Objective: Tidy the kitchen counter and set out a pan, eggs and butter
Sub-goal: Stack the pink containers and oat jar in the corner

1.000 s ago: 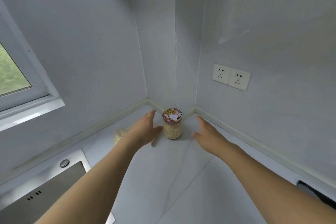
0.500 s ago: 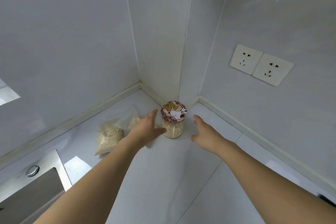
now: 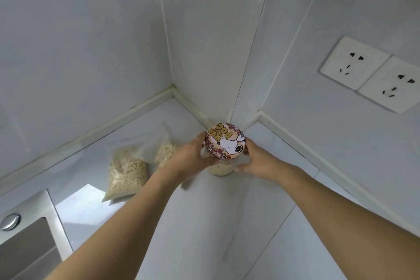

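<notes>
Oat jar (image 3: pixel 221 167) with cartoon-dog lid (image 3: pixel 225 140) standing in tabletop (image 3: pixel 204 223) corner; left hand (image 3: pixel 193 157) and right hand (image 3: pixel 259 162) cupping its sides, fingers curling round it. Advising lifting straight, keeping upright, avoiding oat bags (image 3: pixel 127 173) just left

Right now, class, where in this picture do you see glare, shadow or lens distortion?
Head view: a bright glare patch on the counter beside the sink; soft shadow beside the jar; wall seams bow from the wide-angle lens; focus is fairly sharp.
</notes>
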Motion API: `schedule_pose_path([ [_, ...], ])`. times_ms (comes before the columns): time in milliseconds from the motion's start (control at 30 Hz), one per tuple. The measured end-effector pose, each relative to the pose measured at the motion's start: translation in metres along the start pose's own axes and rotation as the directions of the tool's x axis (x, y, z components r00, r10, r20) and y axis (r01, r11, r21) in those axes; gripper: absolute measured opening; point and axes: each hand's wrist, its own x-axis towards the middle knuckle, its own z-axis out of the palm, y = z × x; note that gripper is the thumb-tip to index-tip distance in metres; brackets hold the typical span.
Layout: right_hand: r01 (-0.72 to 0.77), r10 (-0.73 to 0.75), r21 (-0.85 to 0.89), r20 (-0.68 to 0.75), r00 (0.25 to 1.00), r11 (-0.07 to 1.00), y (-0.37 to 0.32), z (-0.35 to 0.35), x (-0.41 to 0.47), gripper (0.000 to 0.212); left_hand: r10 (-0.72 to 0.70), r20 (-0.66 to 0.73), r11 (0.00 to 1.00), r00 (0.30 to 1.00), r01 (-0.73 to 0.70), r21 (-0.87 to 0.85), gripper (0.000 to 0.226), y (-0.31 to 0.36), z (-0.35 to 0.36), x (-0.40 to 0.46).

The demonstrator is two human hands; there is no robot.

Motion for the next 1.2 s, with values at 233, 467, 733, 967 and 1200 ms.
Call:
schedule_pose_path([
  [233,0.084,-0.087,0.066,0.033,0.996,0.994,0.007,0.003,0.028,0.107,0.059,0.067,0.998,0.996,-0.056,-0.04,0.086,-0.005,-0.005,0.014],
  [467,0.095,-0.085,0.189,-0.056,0.995,0.977,0.014,0.012,0.021,0.092,0.104,0.096,0.99,0.99,-0.094,-0.105,0.09,-0.001,-0.005,0.02],
  [733,0.164,-0.073,0.407,-0.23,0.97,0.899,0.015,0.002,-0.067,0.074,0.275,0.218,0.96,0.937,-0.253,-0.124,0.084,0.052,-0.025,-0.011],
  [967,0.281,-0.122,0.357,-0.409,0.905,0.891,0.019,-0.031,-0.18,0.065,0.428,0.239,0.901,0.871,-0.39,-0.191,0.081,0.138,-0.019,-0.064],
  [1200,0.312,-0.06,0.341,-0.583,0.81,0.887,0.055,-0.043,-0.306,0.055,0.57,0.312,0.821,0.76,-0.513,-0.249,0.083,0.228,0.021,-0.129],
])
